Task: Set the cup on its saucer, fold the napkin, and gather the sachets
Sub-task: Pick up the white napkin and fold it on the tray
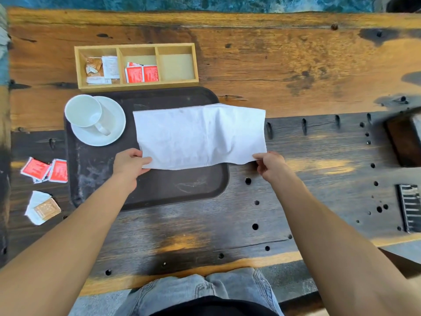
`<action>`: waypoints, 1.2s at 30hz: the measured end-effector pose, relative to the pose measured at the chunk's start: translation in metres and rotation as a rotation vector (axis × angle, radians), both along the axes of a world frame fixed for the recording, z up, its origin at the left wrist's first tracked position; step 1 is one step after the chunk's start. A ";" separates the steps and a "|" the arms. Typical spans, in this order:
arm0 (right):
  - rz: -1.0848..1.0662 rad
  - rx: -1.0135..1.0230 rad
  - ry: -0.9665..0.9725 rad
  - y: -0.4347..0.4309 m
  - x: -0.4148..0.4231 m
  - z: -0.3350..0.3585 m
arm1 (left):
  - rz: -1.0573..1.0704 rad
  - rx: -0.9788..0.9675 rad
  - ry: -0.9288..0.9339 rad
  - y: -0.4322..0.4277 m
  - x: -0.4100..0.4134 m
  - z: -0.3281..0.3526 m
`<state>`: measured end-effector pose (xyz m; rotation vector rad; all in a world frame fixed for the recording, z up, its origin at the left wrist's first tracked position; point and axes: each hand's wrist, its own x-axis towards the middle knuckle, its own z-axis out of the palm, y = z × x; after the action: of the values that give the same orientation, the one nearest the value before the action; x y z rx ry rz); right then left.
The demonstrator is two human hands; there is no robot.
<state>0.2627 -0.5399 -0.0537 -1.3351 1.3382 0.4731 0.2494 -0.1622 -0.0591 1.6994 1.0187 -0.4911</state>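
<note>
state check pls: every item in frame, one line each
cup: upright, empty, on saucer
saucer: on tray
tray: flat on table
napkin: spread, near corners pinched by left hand and right hand
organizer: two compartments hold sachets, right one empty
loose sachets: on table, ungathered

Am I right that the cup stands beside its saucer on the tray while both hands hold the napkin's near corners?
Not quite: the head view shows the cup standing on its saucer, not beside it. The rest holds: left hand and right hand hold the napkin's near corners.

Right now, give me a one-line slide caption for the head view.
Both hands, left and right, pinch the napkin's near corners over the tray; cup on saucer.
</note>
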 end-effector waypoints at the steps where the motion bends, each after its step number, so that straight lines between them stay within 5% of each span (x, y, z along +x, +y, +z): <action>1: 0.027 0.020 0.002 -0.002 -0.001 0.000 | 0.002 -0.028 -0.004 0.001 -0.001 0.001; 15: -0.018 0.073 -0.187 -0.038 0.011 0.055 | 0.061 -0.196 -0.023 0.024 -0.003 0.050; 22: -0.017 0.281 -0.128 -0.037 0.039 0.112 | 0.110 -0.168 -0.128 0.030 0.027 0.096; 30: 0.052 0.165 -0.160 -0.033 0.047 0.154 | 0.150 -0.264 -0.155 0.038 0.031 0.136; 36: -0.045 0.106 -0.407 -0.026 0.044 0.157 | 0.161 -0.224 -0.188 0.039 0.021 0.137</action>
<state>0.3065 -0.5662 0.1037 -1.2317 0.9896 0.2216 0.2703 -0.1236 0.0779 1.4234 0.9186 -0.3210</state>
